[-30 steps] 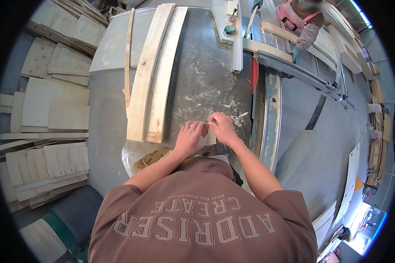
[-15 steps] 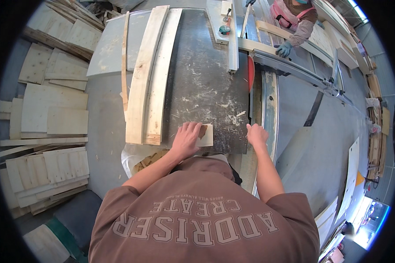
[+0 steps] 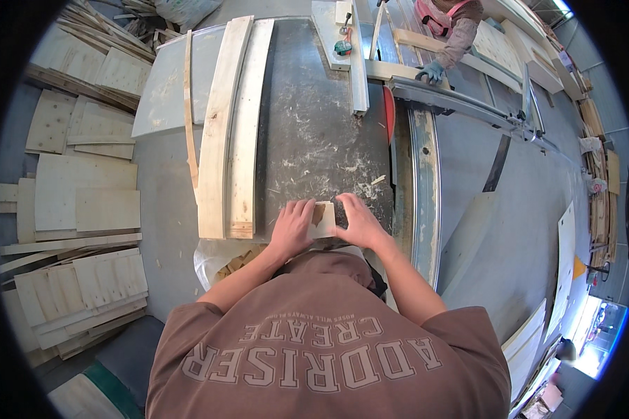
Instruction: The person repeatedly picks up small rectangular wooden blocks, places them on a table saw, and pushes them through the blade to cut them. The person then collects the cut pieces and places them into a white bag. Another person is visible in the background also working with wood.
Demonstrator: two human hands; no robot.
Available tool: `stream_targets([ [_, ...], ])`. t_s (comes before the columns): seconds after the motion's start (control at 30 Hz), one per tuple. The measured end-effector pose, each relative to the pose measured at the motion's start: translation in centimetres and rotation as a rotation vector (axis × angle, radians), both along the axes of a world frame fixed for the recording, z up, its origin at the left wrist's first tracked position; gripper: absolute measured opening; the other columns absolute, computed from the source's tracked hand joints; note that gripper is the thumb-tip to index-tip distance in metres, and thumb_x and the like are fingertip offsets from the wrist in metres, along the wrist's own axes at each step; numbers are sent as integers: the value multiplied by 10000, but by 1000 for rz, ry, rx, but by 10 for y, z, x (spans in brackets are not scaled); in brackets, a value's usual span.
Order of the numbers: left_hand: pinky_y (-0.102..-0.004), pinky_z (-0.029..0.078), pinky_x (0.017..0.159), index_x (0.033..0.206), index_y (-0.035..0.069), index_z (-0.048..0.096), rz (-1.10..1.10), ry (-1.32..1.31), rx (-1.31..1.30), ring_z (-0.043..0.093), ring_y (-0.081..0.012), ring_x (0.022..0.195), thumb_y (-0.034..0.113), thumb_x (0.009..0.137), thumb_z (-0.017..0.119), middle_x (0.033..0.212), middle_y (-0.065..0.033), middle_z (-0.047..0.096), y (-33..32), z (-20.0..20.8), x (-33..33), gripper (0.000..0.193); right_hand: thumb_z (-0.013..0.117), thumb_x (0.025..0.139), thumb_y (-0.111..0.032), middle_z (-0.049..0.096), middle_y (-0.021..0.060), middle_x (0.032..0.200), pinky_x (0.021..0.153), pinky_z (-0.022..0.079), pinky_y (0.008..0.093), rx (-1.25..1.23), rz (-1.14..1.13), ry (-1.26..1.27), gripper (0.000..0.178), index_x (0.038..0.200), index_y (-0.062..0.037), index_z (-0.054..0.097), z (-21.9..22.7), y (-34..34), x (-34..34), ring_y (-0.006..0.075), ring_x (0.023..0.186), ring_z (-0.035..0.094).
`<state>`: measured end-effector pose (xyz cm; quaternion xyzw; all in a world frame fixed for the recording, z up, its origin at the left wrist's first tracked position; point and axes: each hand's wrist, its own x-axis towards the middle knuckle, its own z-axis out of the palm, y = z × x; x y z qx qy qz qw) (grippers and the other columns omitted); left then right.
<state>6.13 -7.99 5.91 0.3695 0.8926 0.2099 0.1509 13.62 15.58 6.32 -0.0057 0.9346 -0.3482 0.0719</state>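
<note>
A small pale wooden block (image 3: pixel 326 225) with a brown patch sits at the near edge of the dark saw table (image 3: pixel 307 105). My left hand (image 3: pixel 293 227) grips its left side, fingers bent over. At the block's right edge is my right hand (image 3: pixel 363 223), its thumb reaching the wood and its fingers apart, curved above the table. Wood chips are scattered just beyond both hands. Left of my left hand lie two long wooden boards (image 3: pixel 220 133), side by side along the table.
Beyond my right hand stand a red blade guard (image 3: pixel 388 115) and a metal fence (image 3: pixel 358 70). A co-worker's gloved hand (image 3: pixel 432 72) rests by the sliding rail (image 3: pixel 461 98) at the far right. Stacked plywood pieces (image 3: pixel 84 188) cover the floor at left.
My right hand has moved left from the table's right side to the block. Wood chips near it have shifted or gone. My left hand stays on the block.
</note>
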Motion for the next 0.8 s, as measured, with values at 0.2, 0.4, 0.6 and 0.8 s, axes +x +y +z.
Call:
stream_targets([
  [0.2, -488, 485, 1097, 1462, 44, 493, -7, 6, 47, 549, -390, 1295, 168, 634, 952, 1371, -160, 601, 0, -2, -2, 955, 987, 645, -262, 521, 174, 1503, 1192, 418, 477, 200, 200, -43, 1072, 1537, -20, 443, 11, -15, -14, 358, 1427, 499],
  [0.4, -474, 495, 1089, 1456, 51, 496, 9, -8, 39, 555, -392, 1269, 168, 619, 958, 1342, -159, 603, -1, -5, -2, 963, 961, 639, -190, 599, 131, 1346, 1091, 472, 461, 216, 232, -64, 883, 1387, -48, 513, 7, -20, -21, 329, 1307, 580],
  [0.6, -480, 498, 1098, 1465, 55, 489, 5, -5, 55, 553, -388, 1288, 174, 610, 976, 1362, -152, 599, -1, -9, 0, 991, 979, 631, -212, 612, 116, 1329, 1071, 475, 454, 369, 173, 56, 911, 1390, -35, 508, -7, -32, -13, 310, 1281, 601],
  [0.8, -483, 508, 1089, 1466, 71, 493, 30, -33, 63, 552, -375, 1312, 170, 605, 985, 1372, -137, 602, -3, -9, 1, 996, 964, 642, -212, 634, 107, 1294, 1051, 467, 424, 363, 161, 52, 885, 1385, -34, 519, -9, -35, -12, 274, 1257, 628],
])
